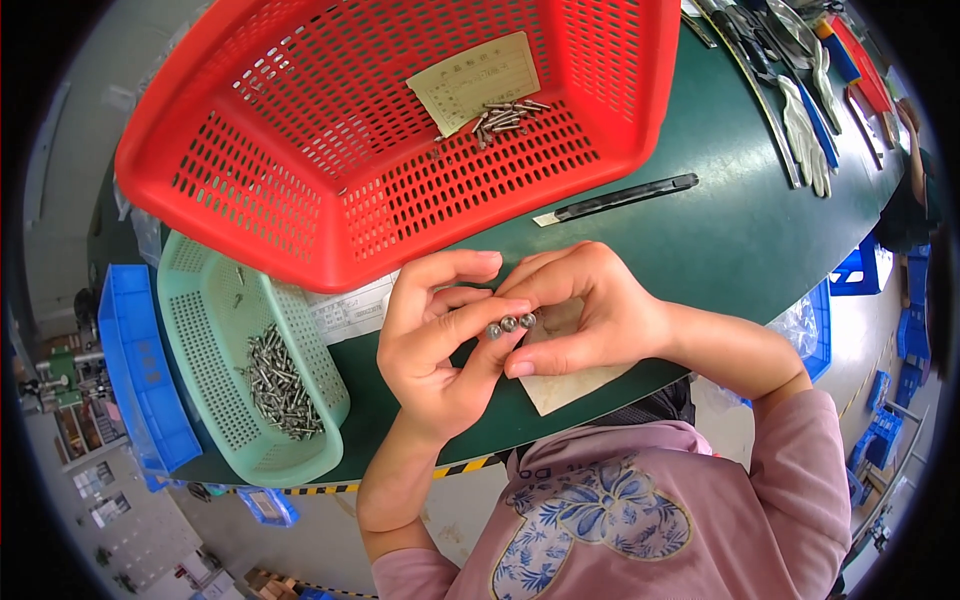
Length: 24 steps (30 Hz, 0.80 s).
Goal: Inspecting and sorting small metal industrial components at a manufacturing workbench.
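Three small metal pins with round, shiny heads [510, 323] sit side by side between the thumb and forefinger of my left hand [425, 350]. My right hand [595, 305] curls around the same pins from the other side, its thumb low beside my left thumb. Some of its fingertips are hidden behind my left fingers. Just left of my hands, a pale green basket [325, 375] holds a heap of similar metal pins [280, 385]. Beyond my hands a large red basket [330, 265] contains a smaller pile of pins [505, 120] and a yellowish paper slip [475, 80].
A black-handled utility knife [625, 198] lies on the green table [720, 235]. Beneath my right hand is a beige sheet [570, 385]; a printed paper [355, 312] lies under the baskets. A blue bin [150, 370] stands far left. Gloves [803, 140] and tools lie far right, near another person's arm [914, 155].
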Available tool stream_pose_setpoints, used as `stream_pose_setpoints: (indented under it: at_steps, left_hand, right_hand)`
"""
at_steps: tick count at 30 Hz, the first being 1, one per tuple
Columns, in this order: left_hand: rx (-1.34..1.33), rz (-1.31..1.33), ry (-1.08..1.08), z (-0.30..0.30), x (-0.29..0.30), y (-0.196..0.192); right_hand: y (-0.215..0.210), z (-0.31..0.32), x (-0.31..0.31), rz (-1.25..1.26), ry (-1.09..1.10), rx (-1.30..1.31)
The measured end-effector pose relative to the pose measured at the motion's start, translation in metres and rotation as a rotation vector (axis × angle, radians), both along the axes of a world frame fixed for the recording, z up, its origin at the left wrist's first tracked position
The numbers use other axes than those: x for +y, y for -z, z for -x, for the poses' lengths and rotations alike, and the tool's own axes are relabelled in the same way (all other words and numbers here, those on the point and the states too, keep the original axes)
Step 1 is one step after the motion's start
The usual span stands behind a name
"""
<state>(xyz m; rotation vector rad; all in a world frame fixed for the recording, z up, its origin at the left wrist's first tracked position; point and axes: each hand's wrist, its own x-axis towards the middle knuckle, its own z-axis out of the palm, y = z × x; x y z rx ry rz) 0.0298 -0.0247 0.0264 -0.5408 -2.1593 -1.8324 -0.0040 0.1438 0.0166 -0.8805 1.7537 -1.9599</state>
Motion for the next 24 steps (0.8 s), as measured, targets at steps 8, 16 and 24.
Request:
stream_pose_setpoints:
  at_steps: [8, 16, 24]
  left_hand:
    - [-0.224, -0.134, 0.066, -0.0017, -0.0031, -0.0018]
    - [-0.258, -0.143, 0.059, -0.0021, -0.0026, -0.0035]
    - [0.314, 0.358, -0.099, 0.0, -0.0005, -0.002]
  right_hand:
    - [0.0006, -0.0018, -0.0007, 0.015, -0.018, -0.121]
    - [-0.0043, -0.0004, 0.0006, 0.015, -0.04, -0.189]
    - [0.0007, -0.0003, -0.0004, 0.087, -0.023, -0.263]
